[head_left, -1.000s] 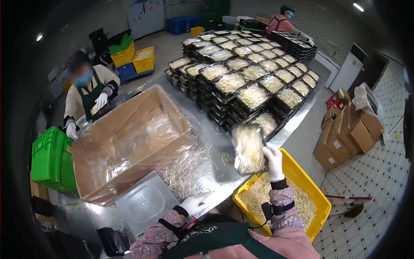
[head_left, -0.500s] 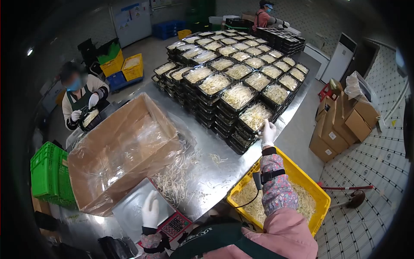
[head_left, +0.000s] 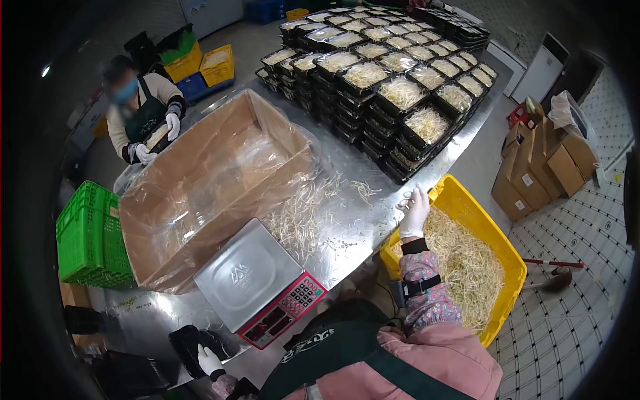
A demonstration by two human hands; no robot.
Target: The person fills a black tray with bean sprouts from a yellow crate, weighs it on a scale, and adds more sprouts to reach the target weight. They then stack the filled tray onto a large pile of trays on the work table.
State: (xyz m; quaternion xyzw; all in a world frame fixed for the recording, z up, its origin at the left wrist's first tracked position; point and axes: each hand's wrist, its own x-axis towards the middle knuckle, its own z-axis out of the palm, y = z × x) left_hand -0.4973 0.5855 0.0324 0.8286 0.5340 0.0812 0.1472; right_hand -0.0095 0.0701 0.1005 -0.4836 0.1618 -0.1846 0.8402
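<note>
My left hand (head_left: 209,360), grip not discernible, touches a black object (head_left: 187,341) below the scale (head_left: 257,283). My right hand (head_left: 415,212), open and empty, hovers between the yellow sprout crate (head_left: 487,223) and the stacked trays (head_left: 400,93) on the desk (head_left: 360,230).

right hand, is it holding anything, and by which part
Nothing: the right hand is empty, its fingers spread over the table edge beside the yellow crate. The left hand touches a black object; a hold cannot be told.

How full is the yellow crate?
Partly full: pale sprouts cover the bottom of the yellow crate, while bare yellow wall shows above them.
</note>
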